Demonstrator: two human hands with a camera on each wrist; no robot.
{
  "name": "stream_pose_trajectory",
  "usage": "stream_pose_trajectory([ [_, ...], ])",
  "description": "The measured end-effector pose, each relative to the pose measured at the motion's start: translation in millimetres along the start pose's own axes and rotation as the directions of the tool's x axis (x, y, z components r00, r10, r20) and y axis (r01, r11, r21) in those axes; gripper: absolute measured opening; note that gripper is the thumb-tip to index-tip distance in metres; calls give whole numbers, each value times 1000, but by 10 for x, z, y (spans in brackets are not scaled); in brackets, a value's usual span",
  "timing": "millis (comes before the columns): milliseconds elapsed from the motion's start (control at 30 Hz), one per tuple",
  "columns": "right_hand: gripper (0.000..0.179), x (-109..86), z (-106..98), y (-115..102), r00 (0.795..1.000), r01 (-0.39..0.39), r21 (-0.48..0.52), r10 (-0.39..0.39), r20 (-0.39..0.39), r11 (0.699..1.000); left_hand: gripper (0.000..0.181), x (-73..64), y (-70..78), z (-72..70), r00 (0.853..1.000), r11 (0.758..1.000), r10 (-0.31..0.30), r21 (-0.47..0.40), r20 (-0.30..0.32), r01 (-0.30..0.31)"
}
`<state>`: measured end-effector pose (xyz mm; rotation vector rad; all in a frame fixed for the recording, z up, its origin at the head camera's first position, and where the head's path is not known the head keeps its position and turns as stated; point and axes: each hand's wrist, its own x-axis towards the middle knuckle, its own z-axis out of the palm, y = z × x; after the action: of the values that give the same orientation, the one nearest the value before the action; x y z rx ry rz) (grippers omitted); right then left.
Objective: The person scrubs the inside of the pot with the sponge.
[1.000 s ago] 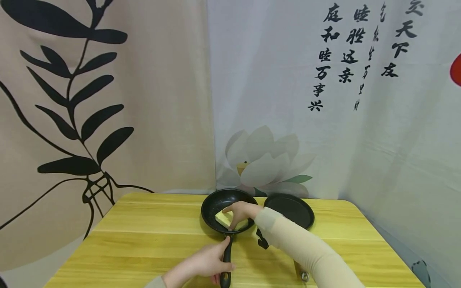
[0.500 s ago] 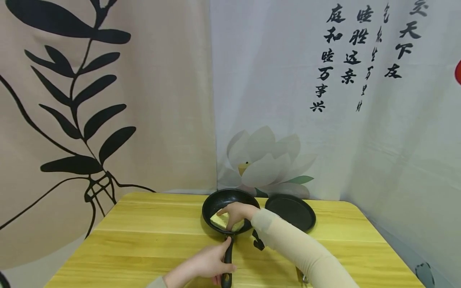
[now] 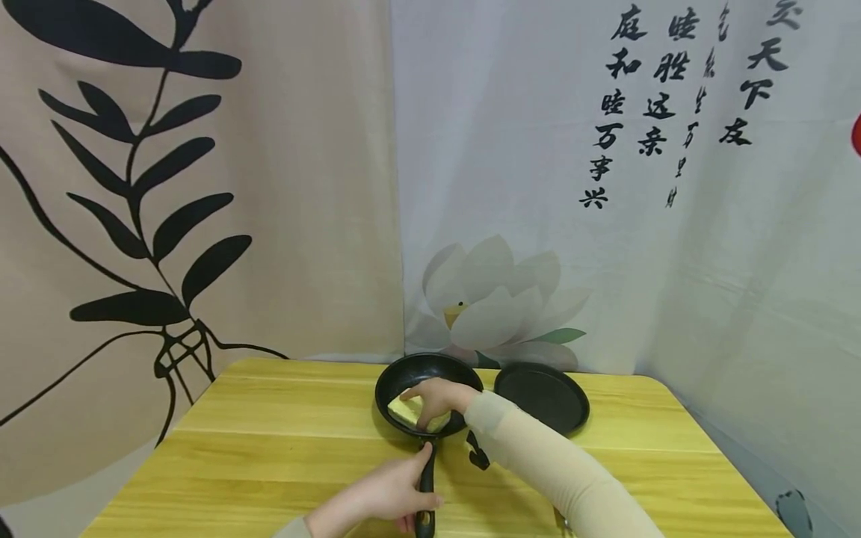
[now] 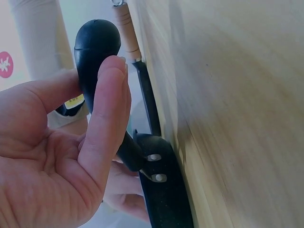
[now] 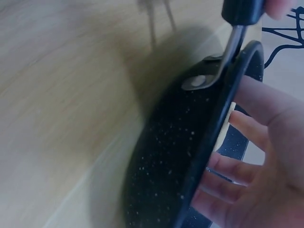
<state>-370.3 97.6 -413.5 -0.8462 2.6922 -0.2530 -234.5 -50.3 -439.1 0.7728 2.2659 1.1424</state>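
My left hand (image 3: 395,487) grips the handle (image 3: 427,472) of a black frying pan (image 3: 425,364) that sits on the wooden table. Its fingers and thumb wrap the grip, as the left wrist view shows. Inside the pan lies a pale yellow sponge (image 3: 402,410), a flat block. My right hand (image 3: 440,397) reaches over the rim and holds the sponge from above, thumb at its near edge and fingers across the top. In the right wrist view, only a thin edge of the sponge (image 5: 223,132) shows between the fingers and the speckled pan wall (image 5: 164,156).
To the right stands a flat black pan (image 3: 543,394), partly hidden by my right sleeve (image 3: 558,459). Its wooden handle (image 4: 125,31) with a metal ring points toward me. A printed cloth (image 3: 323,187) hangs behind the table (image 3: 269,441).
My right hand has slid left and slightly nearer inside the pan, taking the sponge along. The left hand keeps its hold on the handle, and the pan stays in place.
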Motion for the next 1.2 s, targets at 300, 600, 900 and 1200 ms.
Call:
stream_pose_trajectory([
  [300, 69, 76, 25, -19, 999, -30, 14, 30, -39, 999, 92, -10, -3, -24, 1000, 1000, -9, -8, 25, 9],
  [600, 70, 180, 38, 4, 998, -44, -24, 43, -54, 999, 81, -124, 196, -17, 999, 999, -38, -9, -37, 38],
  [900, 72, 239, 60, 50, 995, -75, -31, 73, -63, 997, 95, 127, -249, 1, 999, 999, 1, 48, 48, -3],
  [1200, 73, 272, 85, 68, 990, -109, -14, 107, -87, 994, 94, 199, -391, 33, 1000, 997, 10, 74, 10, -11],
])
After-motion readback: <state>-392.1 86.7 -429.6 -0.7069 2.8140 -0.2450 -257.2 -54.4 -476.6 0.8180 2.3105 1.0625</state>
